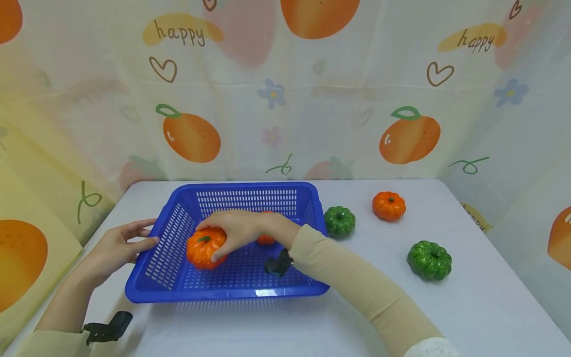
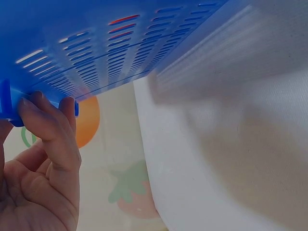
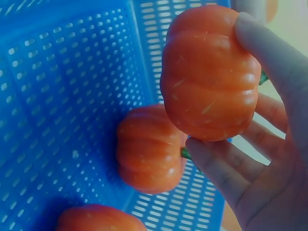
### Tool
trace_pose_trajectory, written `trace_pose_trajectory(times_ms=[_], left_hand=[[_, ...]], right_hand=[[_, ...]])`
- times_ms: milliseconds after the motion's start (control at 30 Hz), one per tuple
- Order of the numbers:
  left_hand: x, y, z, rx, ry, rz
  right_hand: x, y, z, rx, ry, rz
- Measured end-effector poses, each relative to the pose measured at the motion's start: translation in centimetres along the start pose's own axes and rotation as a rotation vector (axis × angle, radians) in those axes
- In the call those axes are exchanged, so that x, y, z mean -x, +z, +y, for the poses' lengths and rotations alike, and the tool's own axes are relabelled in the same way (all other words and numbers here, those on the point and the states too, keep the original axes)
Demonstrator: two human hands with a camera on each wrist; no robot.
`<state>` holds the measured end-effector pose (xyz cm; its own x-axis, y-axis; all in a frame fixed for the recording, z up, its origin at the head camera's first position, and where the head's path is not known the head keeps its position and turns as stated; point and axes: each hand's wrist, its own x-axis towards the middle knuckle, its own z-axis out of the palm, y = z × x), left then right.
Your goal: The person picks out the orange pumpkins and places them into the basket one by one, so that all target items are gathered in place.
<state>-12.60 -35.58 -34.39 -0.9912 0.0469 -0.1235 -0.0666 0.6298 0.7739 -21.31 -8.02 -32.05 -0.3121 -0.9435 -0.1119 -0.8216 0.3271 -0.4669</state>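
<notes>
Right hand [image 1: 241,229] pinches orange pumpkin [image 1: 202,252], held leftward over basket's [image 1: 223,295] left half, toward left hand [image 1: 117,246], which grips the left rim.

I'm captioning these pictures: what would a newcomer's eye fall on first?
Probably the large blue basket, its left rim gripped by the left hand. Next, the orange pumpkin in the right hand, seen against the basket's inside. Then two green pumpkins and a loose orange one on the white table, right of the basket.

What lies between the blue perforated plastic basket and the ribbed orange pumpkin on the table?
The head view shows a glossy, ribbed green pumpkin between the basket and that orange pumpkin.
</notes>
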Motion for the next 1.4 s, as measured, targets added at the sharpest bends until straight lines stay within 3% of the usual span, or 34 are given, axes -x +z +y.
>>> trace_pose_trajectory(times_ms=[1400], left_hand=[[0.0, 0.0, -0.1, -0.001, 0.006, 0.004]], right_hand=[[-1.3, 2.9, 0.1, 0.084, -0.025, -0.138]])
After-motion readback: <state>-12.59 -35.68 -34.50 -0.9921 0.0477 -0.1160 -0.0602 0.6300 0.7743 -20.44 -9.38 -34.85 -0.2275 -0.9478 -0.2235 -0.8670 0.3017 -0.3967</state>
